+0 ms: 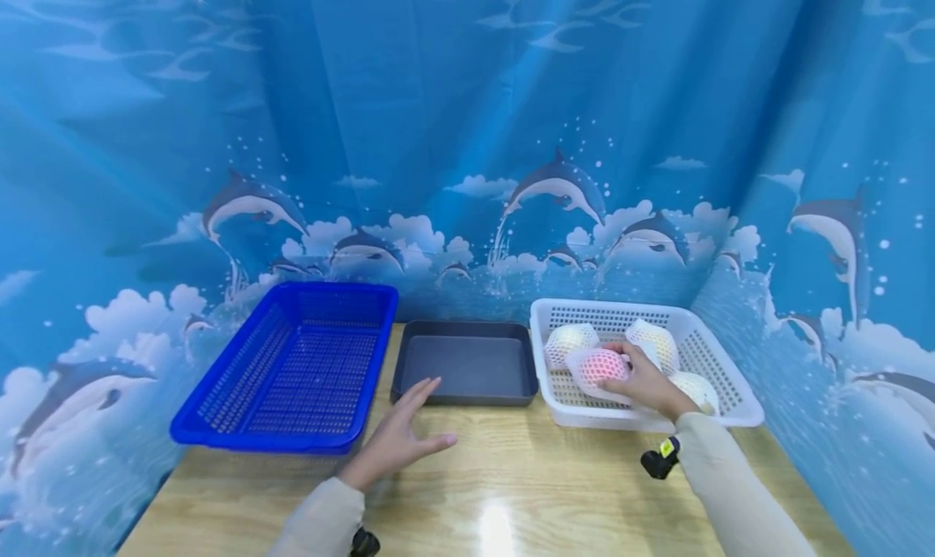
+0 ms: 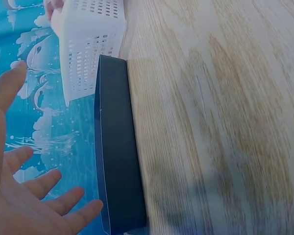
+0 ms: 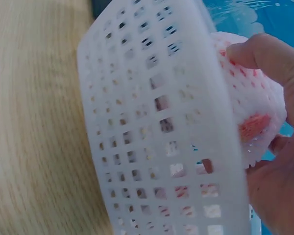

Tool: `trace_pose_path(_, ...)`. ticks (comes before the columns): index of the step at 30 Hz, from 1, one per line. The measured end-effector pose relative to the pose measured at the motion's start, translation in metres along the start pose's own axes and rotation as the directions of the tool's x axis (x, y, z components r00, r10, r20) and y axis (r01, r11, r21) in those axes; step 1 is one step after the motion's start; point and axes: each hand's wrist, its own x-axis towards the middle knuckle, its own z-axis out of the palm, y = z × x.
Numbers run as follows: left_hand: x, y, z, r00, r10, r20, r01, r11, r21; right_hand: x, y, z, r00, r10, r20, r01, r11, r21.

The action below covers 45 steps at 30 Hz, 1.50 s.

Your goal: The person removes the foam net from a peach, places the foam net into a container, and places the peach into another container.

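Observation:
My right hand (image 1: 646,385) grips a red fruit in a white foam net (image 1: 601,365) inside the white basket (image 1: 730,395). In the right wrist view, thumb and fingers lie around the netted fruit (image 3: 247,93), partly hidden behind the basket's wall (image 3: 152,122). Paler netted fruits lie around it: one at the back left (image 1: 571,342), another at the back right (image 1: 661,347), and one by my wrist (image 1: 694,388). My left hand (image 1: 398,439) holds nothing. Its fingers are spread above the table, close to the dark grey tray (image 1: 467,370).
To the left stands a blue basket (image 1: 186,423) with slotted walls. The dark tray sits between the two baskets on the wood-grain table (image 1: 526,476). Behind everything hangs a blue curtain (image 1: 453,135) printed with dolphins.

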Motion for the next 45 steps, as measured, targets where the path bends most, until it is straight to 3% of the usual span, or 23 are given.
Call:
trace_pose_path(5,0.000,-0.001,0.001,1.000,0.004,0.003,-0.004,1.000,0.005,-0.008,-0.012,-0.005,1.000,0.001,0.007,-0.002,0.996,0.094)
trace_pose_path(16,0.002,-0.003,0.002,1.000,-0.023,0.017,0.023,1.000,0.005,-0.021,-0.029,-0.003,0.998,-0.065,-0.005,0.066,0.991,0.121)
trace_pose_path(23,0.001,-0.006,0.004,0.999,-0.037,0.023,0.037,0.999,-0.015,-0.029,-0.052,0.008,0.990,-0.141,-0.012,0.141,0.981,0.132)
trace_pose_path(27,0.001,-0.007,0.006,0.999,-0.038,0.022,0.039,0.999,-0.013,-0.032,-0.065,0.018,0.981,-0.194,0.001,0.192,0.971,0.142)
trace_pose_path(33,0.000,-0.008,0.007,0.999,-0.037,0.025,0.038,0.999,-0.022,-0.034,-0.077,0.039,0.954,-0.300,0.021,0.288,0.931,0.227)
trace_pose_path(38,-0.001,-0.010,0.008,0.999,-0.027,0.020,0.028,0.999,-0.034,-0.036,-0.084,0.057,0.947,-0.322,0.017,0.307,0.917,0.254)
trace_pose_path(41,-0.003,-0.011,0.007,1.000,-0.024,0.016,0.025,0.998,-0.053,-0.037,-0.086,0.072,0.938,-0.347,-0.004,0.338,0.912,0.233)
trace_pose_path(45,-0.007,-0.012,0.007,1.000,-0.028,0.008,0.029,0.997,-0.078,-0.035,-0.087,0.095,0.909,-0.415,-0.040,0.416,0.894,0.170)
